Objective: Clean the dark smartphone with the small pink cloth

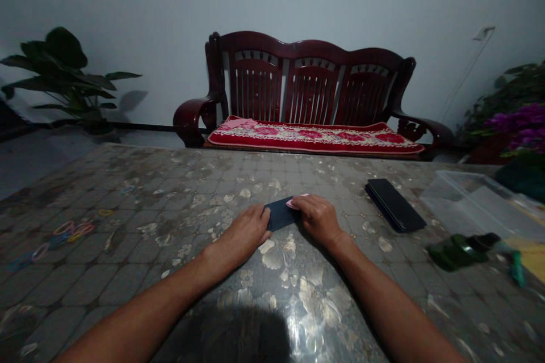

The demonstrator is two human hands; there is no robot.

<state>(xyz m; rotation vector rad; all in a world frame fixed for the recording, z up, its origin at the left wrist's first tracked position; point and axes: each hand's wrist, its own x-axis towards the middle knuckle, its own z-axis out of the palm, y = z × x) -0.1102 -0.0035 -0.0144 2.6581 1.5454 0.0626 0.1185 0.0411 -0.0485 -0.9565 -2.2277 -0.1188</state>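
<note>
A dark blue flat rectangular object, like a small wallet or cover, lies on the patterned tablecloth in front of me. My left hand grips its left end, thumb along the near edge. At its right end, my right hand has its fingers closed on a small pink cloth-like piece pressed against the dark surface. Most of that pink piece is hidden under the fingers, so its exact kind cannot be told.
Right of my hands lie a long black wallet-like case, a green bottle with a black top and a clear plastic bin. Colourful bands are scattered at left. A wooden bench stands beyond the table.
</note>
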